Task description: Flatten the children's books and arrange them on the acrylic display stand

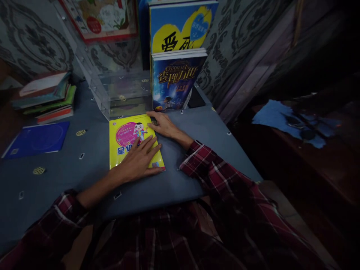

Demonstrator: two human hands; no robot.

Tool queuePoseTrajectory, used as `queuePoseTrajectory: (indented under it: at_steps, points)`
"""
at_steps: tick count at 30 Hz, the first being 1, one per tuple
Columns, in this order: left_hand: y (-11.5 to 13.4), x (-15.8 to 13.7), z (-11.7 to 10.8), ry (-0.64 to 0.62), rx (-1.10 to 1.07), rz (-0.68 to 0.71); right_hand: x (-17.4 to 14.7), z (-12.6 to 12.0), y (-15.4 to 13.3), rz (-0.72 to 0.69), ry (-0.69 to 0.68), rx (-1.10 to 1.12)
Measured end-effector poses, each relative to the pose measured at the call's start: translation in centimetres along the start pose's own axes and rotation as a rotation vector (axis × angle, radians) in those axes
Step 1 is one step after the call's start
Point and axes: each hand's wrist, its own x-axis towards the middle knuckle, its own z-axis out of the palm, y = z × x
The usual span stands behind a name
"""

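Note:
A yellow book (116, 129) with a magenta circle and a cartoon figure on its cover lies flat and closed on the table in front of me. My left hand (137, 159) rests palm down across the lower part of the cover, fingers spread. At the upper right edge of the same book is my right hand (163, 124), its thumb and forefinger apart and touching the cover's edge. The other fingers of the right hand are partly hidden.
A clear acrylic rack (97, 90) stands behind the book. Several upright books, one a dark blue book (177, 84), fill its right side. To the left are a book stack (50, 95) and a flat blue book (38, 138). A blue cloth (272, 116) lies far right.

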Motion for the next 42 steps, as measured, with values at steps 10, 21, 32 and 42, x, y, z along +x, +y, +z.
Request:
queuePoseTrajectory:
  at_steps: [10, 21, 32, 42]
  points:
    - [2.2, -1.5, 1.2, 0.176, 0.076, 0.047, -0.2, 0.2, -0.5, -0.005, -0.003, -0.085]
    - [6.1, -5.0, 1.3, 0.079, 0.161, 0.098, -0.5, 0.3, -1.0, -0.024, 0.025, -0.1]
    - [8.5, -5.1, 0.6, 0.109, 0.143, -0.16, -9.2, 0.1, -7.9, -0.096, -0.008, 0.009]
    - [7.7, -7.8, 1.0, 0.322, 0.051, -0.082, -15.9, 0.4, -10.0, -0.049, -0.073, -0.15]
